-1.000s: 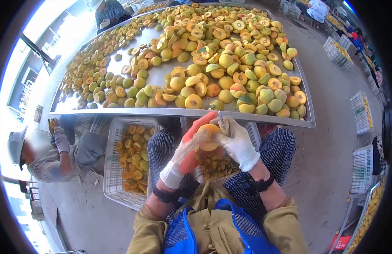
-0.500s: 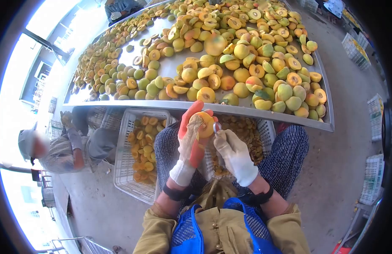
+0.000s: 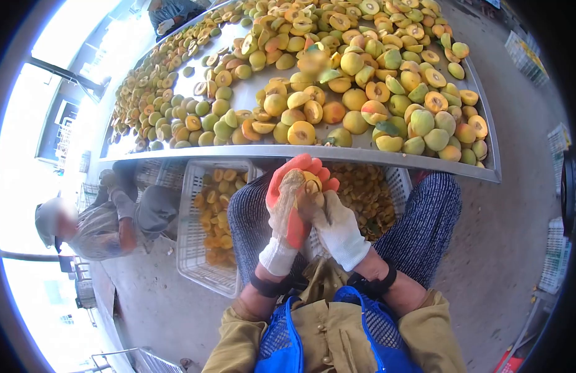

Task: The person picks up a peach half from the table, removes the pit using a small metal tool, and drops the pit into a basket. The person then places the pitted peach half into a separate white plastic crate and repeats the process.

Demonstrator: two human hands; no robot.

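My left hand (image 3: pixel 290 202), in a white glove with an orange-red palm, is wrapped round a yellow peach half (image 3: pixel 311 179). Against the cut face of that fruit my right hand (image 3: pixel 335 221), in a white glove, is closed on a small tool with a curved metal loop (image 3: pixel 313 186); most of the tool is hidden by the fingers. Both hands meet above my lap, just in front of the metal table (image 3: pixel 288 151), which is heaped with whole and halved peaches (image 3: pixel 301 132).
Below the table edge stand a white crate (image 3: pixel 184 239) of peach halves and, between my knees, another crate (image 3: pixel 400 186) of fruit pieces. A co-worker (image 3: pixel 101 227) sits at the left; another person (image 3: pixel 170 13) is at the far table edge. Crates (image 3: pixel 554 255) stand at right.
My right hand has moved left and up against my left hand, bringing the tool onto the fruit. The view has shifted slightly.
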